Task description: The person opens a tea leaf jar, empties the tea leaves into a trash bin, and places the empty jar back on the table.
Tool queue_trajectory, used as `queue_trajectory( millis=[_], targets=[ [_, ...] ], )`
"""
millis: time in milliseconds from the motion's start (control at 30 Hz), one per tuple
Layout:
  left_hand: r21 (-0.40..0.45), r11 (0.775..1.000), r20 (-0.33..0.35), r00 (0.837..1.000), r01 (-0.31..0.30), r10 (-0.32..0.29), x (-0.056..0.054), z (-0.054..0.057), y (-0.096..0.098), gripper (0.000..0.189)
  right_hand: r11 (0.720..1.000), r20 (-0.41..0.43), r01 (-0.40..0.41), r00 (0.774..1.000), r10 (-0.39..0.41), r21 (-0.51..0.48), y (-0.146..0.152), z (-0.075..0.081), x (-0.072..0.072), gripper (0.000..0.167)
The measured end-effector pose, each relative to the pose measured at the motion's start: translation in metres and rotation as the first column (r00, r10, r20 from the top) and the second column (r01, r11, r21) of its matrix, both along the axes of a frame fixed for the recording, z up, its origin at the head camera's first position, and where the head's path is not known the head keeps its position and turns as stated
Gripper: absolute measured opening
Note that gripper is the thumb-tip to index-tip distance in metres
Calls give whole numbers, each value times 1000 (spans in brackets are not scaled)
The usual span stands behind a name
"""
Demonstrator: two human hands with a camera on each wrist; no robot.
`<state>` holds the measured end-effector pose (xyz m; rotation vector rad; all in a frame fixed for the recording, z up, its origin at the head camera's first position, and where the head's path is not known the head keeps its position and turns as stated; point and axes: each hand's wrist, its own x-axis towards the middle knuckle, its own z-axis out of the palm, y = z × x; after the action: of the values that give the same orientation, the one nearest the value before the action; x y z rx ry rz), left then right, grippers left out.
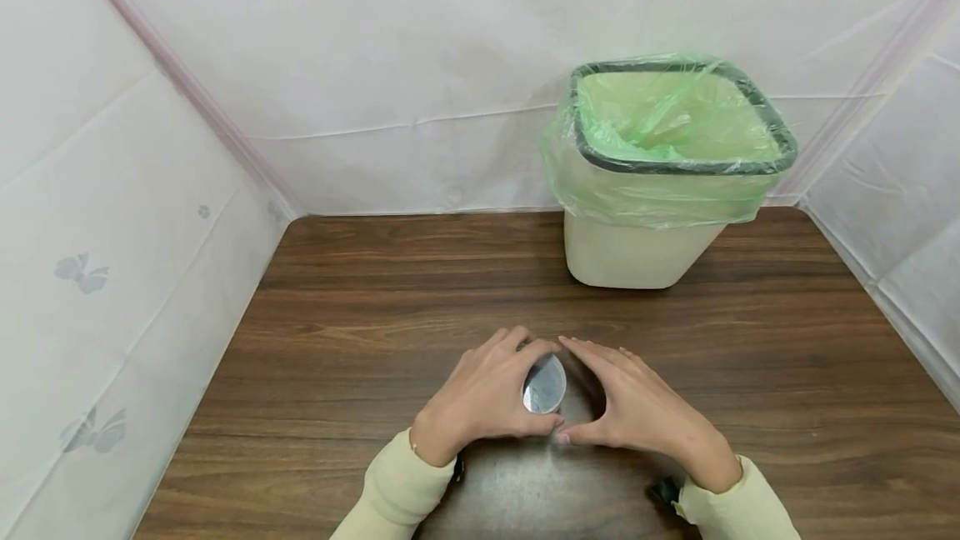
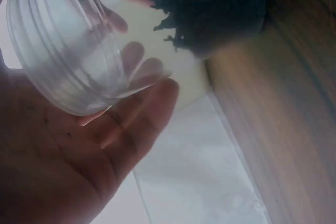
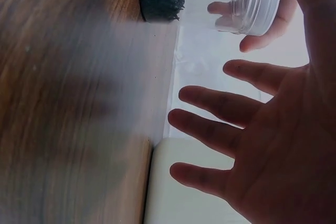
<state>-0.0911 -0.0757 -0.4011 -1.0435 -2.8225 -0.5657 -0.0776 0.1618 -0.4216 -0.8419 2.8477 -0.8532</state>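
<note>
Over the front middle of the table, my left hand (image 1: 491,390) grips a small, round, clear plastic jar (image 1: 545,383), thumb on the near side and fingers on the far side. Ridged rings run around the jar (image 2: 68,51) in the left wrist view, and the fingers show through its wall. The jar (image 3: 257,3) is above the tabletop in the right wrist view. To its right my right hand (image 1: 637,398) holds nothing, its fingers (image 3: 220,106) spread and extended. In the head view, the fingertips of both hands come close together around the jar.
A cream trash bin (image 1: 637,252) with a dark rim and green plastic liner (image 1: 660,198) stands at the back right of the brown wooden table (image 1: 360,290). Whitish patterned sheets (image 1: 375,48) hang behind and at both sides. A dark device (image 1: 665,492) sits at the right wrist.
</note>
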Motion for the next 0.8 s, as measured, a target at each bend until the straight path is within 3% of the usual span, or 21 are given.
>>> queue_trajectory(
  millis=[200,433,800],
  targets=[
    [75,997,-15,1000,-8,9,-2,-1,-2,69,998,40,-27,999,30,-63,-3,0,-1,111],
    [140,990,-77,997,0,11,-2,3,-4,65,989,-41,-81,996,76,-125,-7,2,-4,105],
    [230,973,-153,988,-1,37,-2,14,-7,58,976,-85,-113,992,99,-188,-15,6,-7,104]
  ],
)
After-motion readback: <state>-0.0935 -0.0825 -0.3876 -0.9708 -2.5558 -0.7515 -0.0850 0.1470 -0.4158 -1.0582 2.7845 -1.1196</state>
